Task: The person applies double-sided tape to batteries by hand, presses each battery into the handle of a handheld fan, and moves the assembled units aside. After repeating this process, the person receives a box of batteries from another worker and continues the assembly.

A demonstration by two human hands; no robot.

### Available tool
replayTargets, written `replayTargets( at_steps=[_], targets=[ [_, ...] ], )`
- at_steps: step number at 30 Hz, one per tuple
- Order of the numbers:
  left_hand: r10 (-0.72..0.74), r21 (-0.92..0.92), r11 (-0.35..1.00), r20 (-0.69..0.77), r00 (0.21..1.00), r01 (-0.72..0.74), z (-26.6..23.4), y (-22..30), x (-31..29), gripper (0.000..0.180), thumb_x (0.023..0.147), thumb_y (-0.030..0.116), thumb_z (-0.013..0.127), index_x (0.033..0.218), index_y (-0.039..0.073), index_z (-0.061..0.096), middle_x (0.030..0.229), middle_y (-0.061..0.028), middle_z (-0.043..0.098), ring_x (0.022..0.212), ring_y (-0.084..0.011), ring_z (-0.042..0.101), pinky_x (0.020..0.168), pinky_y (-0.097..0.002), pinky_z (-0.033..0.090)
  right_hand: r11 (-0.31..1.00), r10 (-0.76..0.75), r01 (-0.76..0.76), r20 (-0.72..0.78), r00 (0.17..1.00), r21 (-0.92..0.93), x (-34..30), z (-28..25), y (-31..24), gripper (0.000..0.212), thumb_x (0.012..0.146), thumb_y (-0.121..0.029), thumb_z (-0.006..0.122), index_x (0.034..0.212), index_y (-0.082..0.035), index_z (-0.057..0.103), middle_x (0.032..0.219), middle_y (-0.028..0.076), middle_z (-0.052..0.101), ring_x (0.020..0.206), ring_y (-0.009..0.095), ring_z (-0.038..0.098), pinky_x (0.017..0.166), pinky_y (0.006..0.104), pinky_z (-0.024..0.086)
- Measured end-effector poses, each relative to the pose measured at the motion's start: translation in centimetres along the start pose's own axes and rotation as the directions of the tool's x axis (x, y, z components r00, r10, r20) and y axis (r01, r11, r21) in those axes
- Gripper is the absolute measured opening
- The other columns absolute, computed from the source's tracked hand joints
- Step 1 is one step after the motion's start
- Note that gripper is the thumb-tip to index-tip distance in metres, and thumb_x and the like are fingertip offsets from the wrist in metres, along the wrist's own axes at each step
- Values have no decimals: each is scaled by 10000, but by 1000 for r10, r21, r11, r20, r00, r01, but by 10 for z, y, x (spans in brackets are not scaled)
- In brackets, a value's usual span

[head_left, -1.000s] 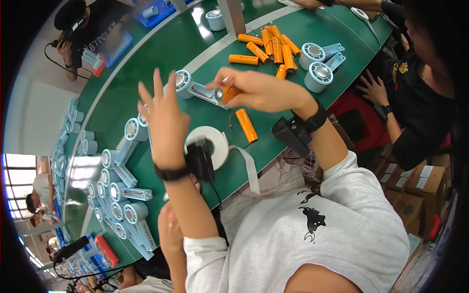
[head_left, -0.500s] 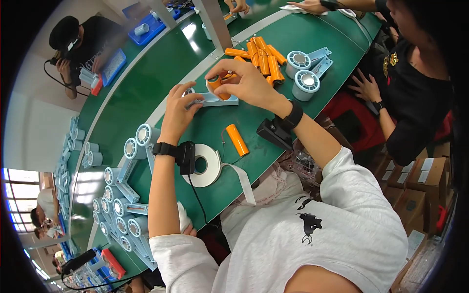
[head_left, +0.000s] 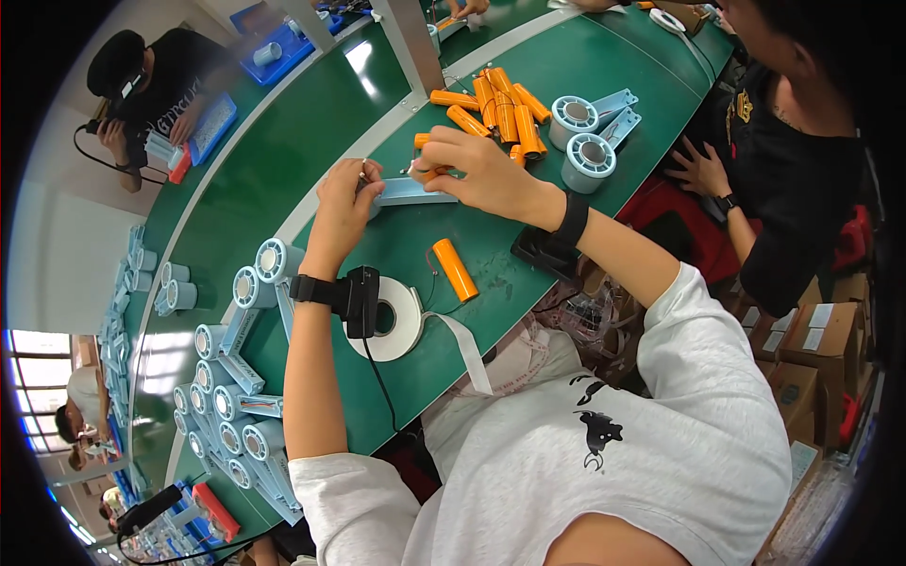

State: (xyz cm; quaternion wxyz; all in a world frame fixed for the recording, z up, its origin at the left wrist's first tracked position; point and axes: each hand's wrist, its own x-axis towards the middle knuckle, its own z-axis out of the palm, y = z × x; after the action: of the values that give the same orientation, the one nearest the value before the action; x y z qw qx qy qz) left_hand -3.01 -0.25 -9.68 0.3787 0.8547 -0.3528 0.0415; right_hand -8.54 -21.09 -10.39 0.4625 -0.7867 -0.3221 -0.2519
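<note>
Pale-blue parts cluster leftmost; here's my left hand, fingers curled at the left end of a blue housing, any pinch too small to read; loose orange cylinder nearer me; my right hand arches over that housing, half-closed, hold unclear.

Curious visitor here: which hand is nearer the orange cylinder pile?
Right: the right hand is close beside the orange cylinder pile; the left hand is farther off, to its left.

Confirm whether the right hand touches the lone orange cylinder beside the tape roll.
Apart: the head view shows green tabletop between the right hand and the orange cylinder.
</note>
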Motion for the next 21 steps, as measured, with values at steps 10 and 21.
replayTargets(
  at_steps=[10,21],
  targets=[
    [-71,34,997,-44,997,72,4,5,6,70,772,-9,554,805,-30,496,783,-135,547,722,-271,503,683,-335,420,976,54,49,458,887,-212,36,14,19,223,670,6,631,866,-49,542,744,65,567,733,267,565,639,338,442],
    [-305,-216,902,294,906,374,-23,4,12,400,681,12,642,1065,41,535,938,-57,571,816,-254,531,769,-332,420,950,299,-292,597,744,-111,39,16,36,339,654,-8,622,980,-97,612,806,100,638,711,249,597,635,331,463]
  ],
)
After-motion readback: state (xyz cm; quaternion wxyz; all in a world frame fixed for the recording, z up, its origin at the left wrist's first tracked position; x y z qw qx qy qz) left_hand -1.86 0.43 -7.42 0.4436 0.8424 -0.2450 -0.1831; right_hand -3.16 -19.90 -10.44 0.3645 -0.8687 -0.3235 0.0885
